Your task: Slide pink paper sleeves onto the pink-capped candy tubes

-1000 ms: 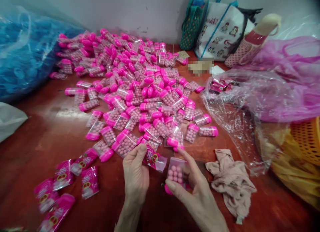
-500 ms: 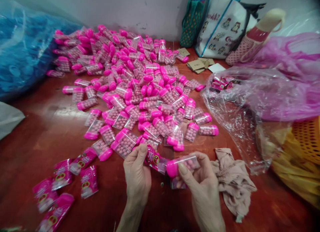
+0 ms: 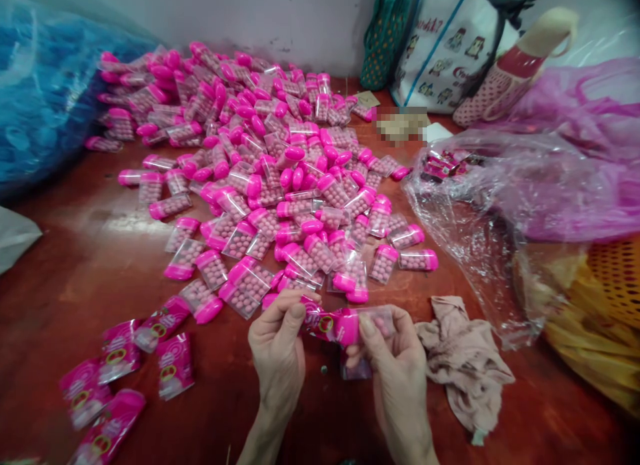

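Observation:
My left hand pinches the end of a printed pink sleeve between thumb and fingers. In my right hand is a clear container of pink balls, its pink cap pointing left. The cap end meets the sleeve's right end, and the film seems to lie over the cap. Under my right fingers a clear piece of film shows on the red surface. Beyond my hands spreads a large pile of capped containers. Several sleeved containers lie at the lower left.
A crumpled beige cloth lies right of my right hand. Clear plastic, a pink bag and an orange basket line the right side. A blue bag is at left. Printed bags stand against the wall.
The container in my right hand has moved slightly left and up, and its cap now meets the sleeve, which was mostly apart from it before. The view has shifted a little.

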The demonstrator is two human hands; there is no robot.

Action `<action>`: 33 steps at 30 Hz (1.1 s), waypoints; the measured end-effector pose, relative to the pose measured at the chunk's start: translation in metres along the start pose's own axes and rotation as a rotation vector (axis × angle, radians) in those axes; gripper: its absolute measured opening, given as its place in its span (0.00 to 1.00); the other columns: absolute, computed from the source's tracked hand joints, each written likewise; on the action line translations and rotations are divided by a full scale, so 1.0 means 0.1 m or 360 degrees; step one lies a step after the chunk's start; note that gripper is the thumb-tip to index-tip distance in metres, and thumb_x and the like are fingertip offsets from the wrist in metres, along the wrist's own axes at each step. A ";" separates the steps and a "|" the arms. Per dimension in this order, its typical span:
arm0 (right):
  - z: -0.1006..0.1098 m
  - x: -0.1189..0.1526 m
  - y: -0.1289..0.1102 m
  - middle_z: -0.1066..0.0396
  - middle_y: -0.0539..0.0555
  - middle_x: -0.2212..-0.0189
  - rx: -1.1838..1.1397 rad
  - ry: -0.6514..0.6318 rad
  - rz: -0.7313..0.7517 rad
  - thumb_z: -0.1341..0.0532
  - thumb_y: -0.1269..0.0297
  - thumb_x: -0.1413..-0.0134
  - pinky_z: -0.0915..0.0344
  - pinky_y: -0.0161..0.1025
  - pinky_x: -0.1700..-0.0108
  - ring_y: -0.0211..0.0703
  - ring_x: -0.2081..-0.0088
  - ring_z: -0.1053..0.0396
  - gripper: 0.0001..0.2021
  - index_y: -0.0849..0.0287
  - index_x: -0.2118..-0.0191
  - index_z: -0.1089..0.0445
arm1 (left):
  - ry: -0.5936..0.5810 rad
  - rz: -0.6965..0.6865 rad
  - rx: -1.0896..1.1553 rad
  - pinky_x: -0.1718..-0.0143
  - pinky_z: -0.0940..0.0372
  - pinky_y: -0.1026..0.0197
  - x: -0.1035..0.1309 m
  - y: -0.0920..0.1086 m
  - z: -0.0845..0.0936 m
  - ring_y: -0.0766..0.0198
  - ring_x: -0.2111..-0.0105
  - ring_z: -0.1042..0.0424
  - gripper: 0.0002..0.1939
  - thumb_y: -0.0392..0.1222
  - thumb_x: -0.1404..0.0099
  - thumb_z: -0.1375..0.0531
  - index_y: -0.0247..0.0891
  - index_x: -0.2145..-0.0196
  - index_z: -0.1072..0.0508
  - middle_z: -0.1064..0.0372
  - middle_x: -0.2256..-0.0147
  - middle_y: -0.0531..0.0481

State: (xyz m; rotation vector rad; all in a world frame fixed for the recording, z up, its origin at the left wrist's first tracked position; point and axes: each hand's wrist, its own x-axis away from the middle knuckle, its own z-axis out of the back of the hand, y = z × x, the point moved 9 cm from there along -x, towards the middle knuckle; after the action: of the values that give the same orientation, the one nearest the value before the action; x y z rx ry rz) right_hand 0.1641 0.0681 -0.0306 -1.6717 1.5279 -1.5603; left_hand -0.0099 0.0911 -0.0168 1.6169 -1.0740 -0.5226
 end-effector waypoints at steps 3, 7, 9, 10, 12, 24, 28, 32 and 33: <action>0.01 -0.02 0.03 0.31 0.43 0.81 0.0026 0.0028 0.0002 0.35 0.63 0.50 0.35 0.28 0.82 0.33 0.84 0.33 0.12 0.57 0.66 0.41 | -0.0042 -0.0120 -0.0066 0.61 0.37 0.60 0.00 0.03 0.00 0.61 0.68 0.30 0.04 0.39 0.45 0.37 0.37 0.76 0.24 0.28 0.74 0.50; 0.03 -0.04 0.05 0.31 0.44 0.81 0.0031 0.0049 0.0000 0.35 0.63 0.51 0.34 0.28 0.81 0.32 0.83 0.32 0.12 0.58 0.67 0.40 | -0.0078 -0.0124 0.0064 0.64 0.34 0.59 -0.02 0.01 -0.02 0.60 0.69 0.29 0.05 0.41 0.47 0.36 0.37 0.71 0.25 0.26 0.71 0.48; 0.02 -0.04 0.05 0.31 0.44 0.81 0.0018 0.0042 -0.0003 0.36 0.63 0.50 0.34 0.28 0.81 0.33 0.83 0.32 0.11 0.58 0.67 0.40 | -0.0096 -0.0033 0.0100 0.66 0.33 0.60 -0.02 -0.02 -0.05 0.60 0.69 0.28 0.10 0.39 0.49 0.34 0.37 0.67 0.26 0.26 0.67 0.46; 0.02 -0.04 0.05 0.31 0.44 0.81 0.0006 0.0040 -0.0001 0.36 0.63 0.50 0.34 0.28 0.81 0.33 0.83 0.32 0.11 0.58 0.67 0.40 | -0.0093 0.0014 0.0112 0.67 0.33 0.60 -0.01 -0.04 -0.05 0.60 0.69 0.27 0.13 0.37 0.51 0.34 0.37 0.65 0.27 0.26 0.65 0.45; 0.00 -0.04 0.04 0.31 0.44 0.80 -0.0030 0.0037 0.0012 0.36 0.64 0.49 0.35 0.28 0.80 0.33 0.82 0.32 0.10 0.58 0.67 0.40 | -0.0076 0.0107 0.0125 0.67 0.32 0.61 0.00 -0.08 -0.06 0.59 0.66 0.27 0.20 0.31 0.53 0.33 0.39 0.60 0.29 0.27 0.61 0.44; -0.05 0.02 0.02 0.34 0.44 0.76 -0.0148 0.0055 0.0064 0.41 0.62 0.43 0.36 0.31 0.74 0.33 0.78 0.35 0.06 0.56 0.63 0.39 | -0.0228 0.0820 0.0335 0.83 0.40 0.65 0.30 -0.51 -0.37 0.69 0.84 0.37 0.05 0.34 0.56 0.32 0.34 0.78 0.25 0.31 0.83 0.51; -0.01 0.04 0.09 0.37 0.45 0.74 -0.0133 0.0154 0.0115 0.42 0.60 0.43 0.37 0.31 0.72 0.33 0.74 0.36 0.07 0.55 0.61 0.38 | -0.0160 0.0893 0.0444 0.83 0.45 0.69 0.37 -0.55 -0.39 0.72 0.84 0.40 0.05 0.34 0.55 0.33 0.34 0.81 0.26 0.34 0.85 0.54; 0.04 0.04 0.10 0.39 0.45 0.73 -0.0094 0.0242 0.0181 0.42 0.60 0.44 0.38 0.30 0.71 0.32 0.75 0.39 0.06 0.55 0.63 0.38 | -0.0115 0.0901 0.0482 0.79 0.43 0.69 0.42 -0.60 -0.40 0.73 0.82 0.40 0.04 0.36 0.52 0.33 0.35 0.79 0.25 0.32 0.83 0.55; 0.04 0.03 0.10 0.40 0.44 0.74 -0.0095 0.0241 0.0186 0.42 0.60 0.44 0.38 0.30 0.72 0.32 0.75 0.40 0.06 0.55 0.64 0.38 | -0.0116 0.0907 0.0481 0.78 0.42 0.69 0.43 -0.61 -0.40 0.73 0.82 0.39 0.04 0.36 0.51 0.33 0.35 0.79 0.25 0.32 0.82 0.54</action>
State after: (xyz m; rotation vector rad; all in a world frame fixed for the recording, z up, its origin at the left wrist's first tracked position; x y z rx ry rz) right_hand 0.1629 0.0608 -0.0386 -1.4948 1.7313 -1.6257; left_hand 0.0656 0.0768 -0.0517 1.4550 -1.6531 -0.0381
